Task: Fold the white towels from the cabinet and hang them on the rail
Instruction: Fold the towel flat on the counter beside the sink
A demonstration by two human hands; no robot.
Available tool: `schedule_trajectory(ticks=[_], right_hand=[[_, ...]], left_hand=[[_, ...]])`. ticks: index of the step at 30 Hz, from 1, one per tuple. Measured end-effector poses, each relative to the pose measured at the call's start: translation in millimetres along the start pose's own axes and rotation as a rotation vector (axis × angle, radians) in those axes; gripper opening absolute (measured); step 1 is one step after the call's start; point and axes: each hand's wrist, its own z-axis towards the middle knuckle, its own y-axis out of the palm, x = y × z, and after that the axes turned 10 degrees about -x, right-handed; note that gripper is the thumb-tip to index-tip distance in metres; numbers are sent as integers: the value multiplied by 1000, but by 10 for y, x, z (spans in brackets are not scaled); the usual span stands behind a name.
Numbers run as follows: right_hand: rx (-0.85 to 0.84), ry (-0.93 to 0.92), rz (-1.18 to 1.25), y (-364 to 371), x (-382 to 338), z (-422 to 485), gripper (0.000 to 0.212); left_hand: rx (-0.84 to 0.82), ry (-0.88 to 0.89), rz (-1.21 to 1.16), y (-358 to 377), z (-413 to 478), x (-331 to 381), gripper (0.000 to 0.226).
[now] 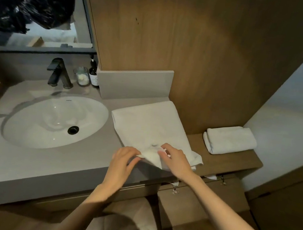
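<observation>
A white towel (151,124) lies spread on the grey counter to the right of the sink, its near end hanging over the counter's front edge. My left hand (122,160) pinches the towel's near corner from the left. My right hand (175,159) grips the same near edge from the right, its fingers curled over the cloth. A second white towel (230,140), folded into a thick block, rests on the lower wooden shelf at the right. No rail is in view.
A white oval sink (33,120) with a black faucet (58,73) fills the counter's left. A glass jar (81,75) and dark bottle (94,74) stand behind it. A wooden cabinet panel (192,44) rises behind the towel. An open cabinet door (199,201) hangs below.
</observation>
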Motion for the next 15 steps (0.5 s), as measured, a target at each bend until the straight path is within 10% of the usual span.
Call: schedule_trajectory(ticks=[15], right_hand=[[766, -109, 126, -1842, 112, -989, 16]], left_hand=[[125, 356, -155, -124, 592, 2091, 11]])
